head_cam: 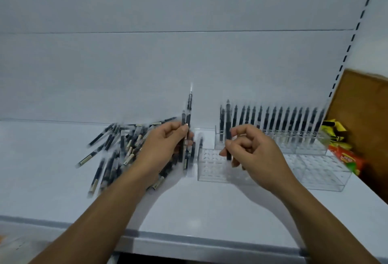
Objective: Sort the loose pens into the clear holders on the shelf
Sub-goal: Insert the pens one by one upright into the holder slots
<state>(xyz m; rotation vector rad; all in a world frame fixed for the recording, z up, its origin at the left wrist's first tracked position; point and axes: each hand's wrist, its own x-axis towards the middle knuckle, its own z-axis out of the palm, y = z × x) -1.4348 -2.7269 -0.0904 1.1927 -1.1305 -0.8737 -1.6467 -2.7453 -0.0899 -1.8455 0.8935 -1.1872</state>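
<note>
Black pens (117, 148) blurred; left hand (165, 141) grips several, right hand (254, 154) pinches pen (228, 116), holder (212, 167) half-hidden.

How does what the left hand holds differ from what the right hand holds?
The left hand grips a small bunch of pens, while the right hand pinches a single pen. The bunch stands at the edge of the loose pile; the single pen is over the front clear holder. Both are dark pens held roughly upright.

pale back panel (168, 7), slotted upright (356, 28)
</note>
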